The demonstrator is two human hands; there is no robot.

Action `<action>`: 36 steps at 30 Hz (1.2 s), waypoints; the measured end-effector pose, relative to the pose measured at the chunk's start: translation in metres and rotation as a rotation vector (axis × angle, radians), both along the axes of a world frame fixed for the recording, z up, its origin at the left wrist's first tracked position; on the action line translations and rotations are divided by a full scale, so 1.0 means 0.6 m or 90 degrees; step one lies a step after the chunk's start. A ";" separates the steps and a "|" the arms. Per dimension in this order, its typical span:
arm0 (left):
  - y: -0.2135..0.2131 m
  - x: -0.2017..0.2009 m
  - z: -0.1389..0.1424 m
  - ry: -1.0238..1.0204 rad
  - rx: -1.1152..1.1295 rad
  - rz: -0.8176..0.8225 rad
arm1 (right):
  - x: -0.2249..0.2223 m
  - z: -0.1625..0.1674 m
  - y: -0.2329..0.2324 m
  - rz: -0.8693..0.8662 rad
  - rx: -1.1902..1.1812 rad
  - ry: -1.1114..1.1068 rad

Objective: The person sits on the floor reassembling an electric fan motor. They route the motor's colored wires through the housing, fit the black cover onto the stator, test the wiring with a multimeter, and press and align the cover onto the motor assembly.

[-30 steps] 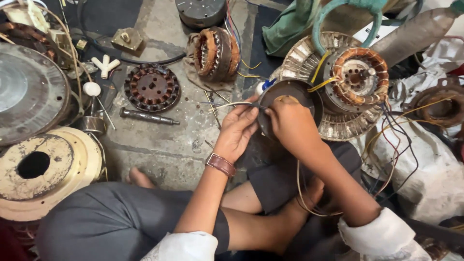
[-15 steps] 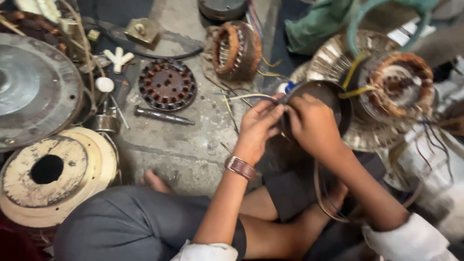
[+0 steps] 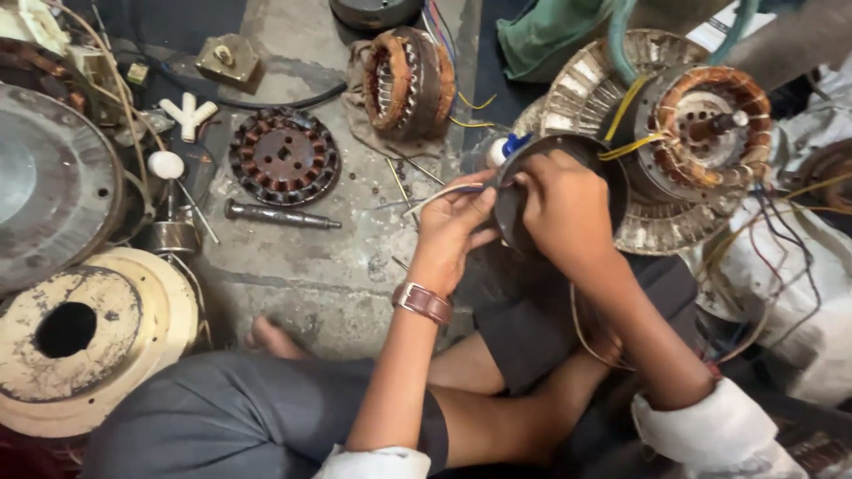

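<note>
Both hands are being kept at a dark round motor cover [image 3: 532,191] over the lap, as before: left hand [image 3: 453,222] pinching a thin wire [image 3: 435,195], right hand [image 3: 564,208] gripping the cover's rim, beside the copper-wound stator [image 3: 701,133].

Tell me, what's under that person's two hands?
A dark round motor cover, gripped by the right hand; the left hand pinches a pale wire. The cover's centre is hidden.
</note>
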State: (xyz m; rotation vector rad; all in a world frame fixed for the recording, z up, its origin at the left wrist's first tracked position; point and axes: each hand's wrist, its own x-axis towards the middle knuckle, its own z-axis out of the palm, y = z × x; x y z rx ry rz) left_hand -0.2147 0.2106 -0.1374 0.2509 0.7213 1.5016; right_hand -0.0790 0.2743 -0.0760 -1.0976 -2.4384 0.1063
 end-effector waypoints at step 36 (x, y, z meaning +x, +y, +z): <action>-0.072 0.123 0.167 0.031 -0.001 0.402 | 0.098 0.151 -0.007 0.343 0.145 -0.201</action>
